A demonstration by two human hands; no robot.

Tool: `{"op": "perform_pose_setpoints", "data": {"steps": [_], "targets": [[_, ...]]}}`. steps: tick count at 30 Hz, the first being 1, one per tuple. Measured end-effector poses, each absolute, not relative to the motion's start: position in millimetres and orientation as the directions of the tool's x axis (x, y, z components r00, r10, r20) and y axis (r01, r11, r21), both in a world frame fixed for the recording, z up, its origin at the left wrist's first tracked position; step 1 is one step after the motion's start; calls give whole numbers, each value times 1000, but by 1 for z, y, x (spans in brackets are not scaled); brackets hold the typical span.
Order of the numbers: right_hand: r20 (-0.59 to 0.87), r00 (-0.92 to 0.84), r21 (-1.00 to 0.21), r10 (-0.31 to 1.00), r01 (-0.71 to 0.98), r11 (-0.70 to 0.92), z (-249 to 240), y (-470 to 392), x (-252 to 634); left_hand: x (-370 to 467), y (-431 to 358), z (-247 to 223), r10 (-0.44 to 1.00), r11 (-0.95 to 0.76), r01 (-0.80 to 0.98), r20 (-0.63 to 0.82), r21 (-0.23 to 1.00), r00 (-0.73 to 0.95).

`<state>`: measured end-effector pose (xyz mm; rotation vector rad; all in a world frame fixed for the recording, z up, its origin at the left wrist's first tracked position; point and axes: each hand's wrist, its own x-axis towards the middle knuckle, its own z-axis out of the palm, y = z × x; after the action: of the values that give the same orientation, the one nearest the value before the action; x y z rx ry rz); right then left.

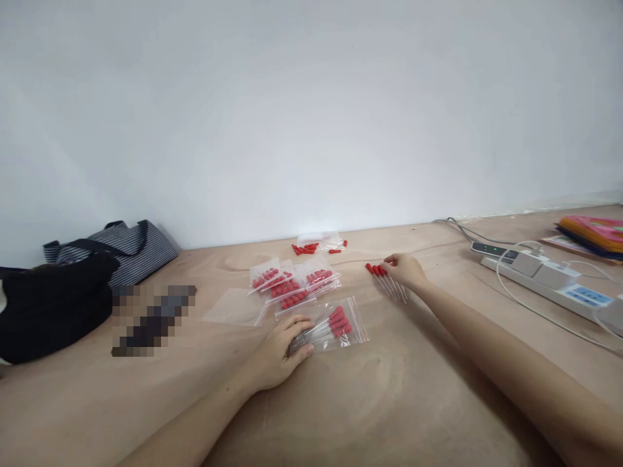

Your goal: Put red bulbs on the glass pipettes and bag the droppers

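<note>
My left hand (282,353) is closed around the near-left end of a clear zip bag (359,327), thumb below and fingers above. Inside this bag lie several glass droppers (321,329) with red rubber bulbs pointing right. Over to the right, my right hand (405,269) pinches the bulb end of a dropper. That dropper belongs to a loose row of droppers (382,275), fanned on the table with red bulbs away from me and glass tubes toward me. Between and behind my hands is a pile of filled bags (289,285). A flat bag (233,307) lies left of the pile.
Loose red bulbs (305,249) and a bag lie near the wall. On the right is a power strip (559,279) with plugs and cables, beyond it stacked colourful packets (594,235). A striped bag (156,250), black cloth (63,308) and blurred dark object (154,322) are left.
</note>
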<state>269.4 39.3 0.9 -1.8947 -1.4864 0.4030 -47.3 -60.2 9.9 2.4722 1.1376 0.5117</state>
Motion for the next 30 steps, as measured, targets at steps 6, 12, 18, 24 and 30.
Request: {"op": "perform_pose_setpoints", "data": {"steps": [6,12,18,24,30], "targets": [[79,339,-641,937,737,-213,-8,76,282,-47,-61,10,776,-602,634,167,485,608],[12,336,-721,942,655,-225,-9,83,285,-48,-60,8,766,-612,629,160,479,623],[13,316,-882,949,450,-138,17,55,299,-48,-60,7,771,-607,643,150,467,619],[92,366,-988,926,150,39,0,4,276,-47,-58,5,765,-618,638,163,458,623],[51,383,-982,923,-149,116,-25,-16,241,-47,-58,6,768,-615,647,156,451,622]]}}
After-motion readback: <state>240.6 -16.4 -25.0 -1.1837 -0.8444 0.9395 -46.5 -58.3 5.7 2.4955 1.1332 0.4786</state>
